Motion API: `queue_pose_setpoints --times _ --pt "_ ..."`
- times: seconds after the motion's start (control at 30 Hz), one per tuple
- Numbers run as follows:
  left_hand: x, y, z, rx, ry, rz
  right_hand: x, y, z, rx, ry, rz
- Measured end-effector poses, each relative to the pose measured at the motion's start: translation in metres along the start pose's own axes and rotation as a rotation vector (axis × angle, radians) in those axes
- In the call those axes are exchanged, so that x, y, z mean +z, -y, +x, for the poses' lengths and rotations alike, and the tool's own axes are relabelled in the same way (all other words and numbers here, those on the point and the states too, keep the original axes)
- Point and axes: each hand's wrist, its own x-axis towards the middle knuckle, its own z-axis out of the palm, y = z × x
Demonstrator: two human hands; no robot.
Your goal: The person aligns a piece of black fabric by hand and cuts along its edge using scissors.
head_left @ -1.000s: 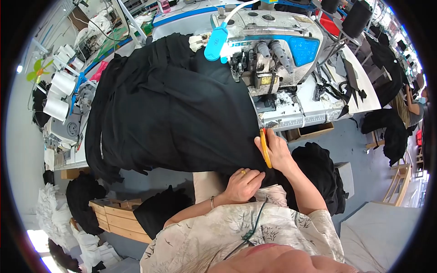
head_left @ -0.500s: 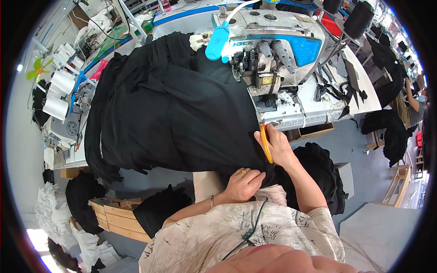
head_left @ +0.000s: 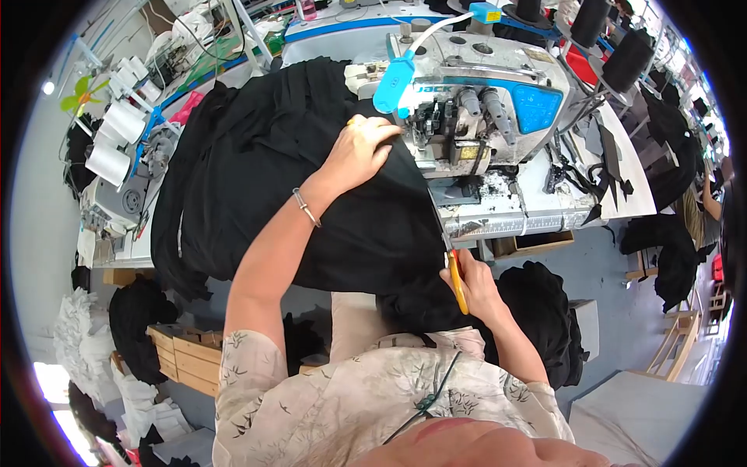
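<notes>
Black fabric [head_left: 257, 187] lies in a big heap over the machine table and hangs down toward my lap. My left hand [head_left: 359, 152] rests on it beside the presser foot of a white and blue overlock sewing machine [head_left: 482, 86]. Its thumb and index finger are apart, pointing toward the needle area. In my right hand [head_left: 475, 288] are scissors [head_left: 457, 284] with yellow handles, held at the fabric's right edge below the machine. Their blades point up along that edge; whether they are open is hard to see.
Black thread cones [head_left: 626, 61] stand at the upper right. Dark scraps [head_left: 611, 159] lie on the table's right end. White thread cones [head_left: 109, 162] stand at left. Wooden crates [head_left: 194, 358] and piles of black cloth [head_left: 537, 311] are below. Another person's arm [head_left: 710, 198] shows far right.
My left hand has moved up from the fabric's lower edge to beside the presser foot. My right hand, still holding the scissors, sits slightly lower in view. The view has shifted a little.
</notes>
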Motion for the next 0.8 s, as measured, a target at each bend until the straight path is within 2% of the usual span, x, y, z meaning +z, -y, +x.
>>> queue_pose_setpoints --times 0.1,0.2,0.23,0.37,0.47,0.5,0.63,0.8 --pt "-0.013 -0.005 0.006 0.097 0.172 -0.017 -0.001 -0.006 -0.005 0.008 0.051 0.041" --pt "-0.025 -0.001 0.013 -0.011 0.331 -0.104 0.001 -0.014 -0.002 0.034 0.062 0.027" --pt "-0.029 -0.002 0.015 -0.033 0.323 -0.127 0.001 -0.016 -0.001 0.035 0.055 0.045" --pt "-0.046 0.009 0.027 0.151 0.285 -0.043 0.002 -0.029 0.006 0.055 0.143 0.327" --pt "-0.055 0.026 0.032 -0.159 0.456 -0.538 -0.008 -0.019 0.014 0.091 0.24 0.589" --pt "-0.058 0.029 0.035 -0.398 0.507 -0.677 -0.01 -0.017 0.02 0.071 0.256 0.629" --pt "-0.044 0.046 0.037 -0.539 0.384 -0.879 -0.014 -0.015 0.041 -0.024 0.302 0.675" --pt "-0.04 0.06 0.038 -0.515 0.399 -0.874 -0.014 -0.011 0.052 0.001 0.275 0.602"
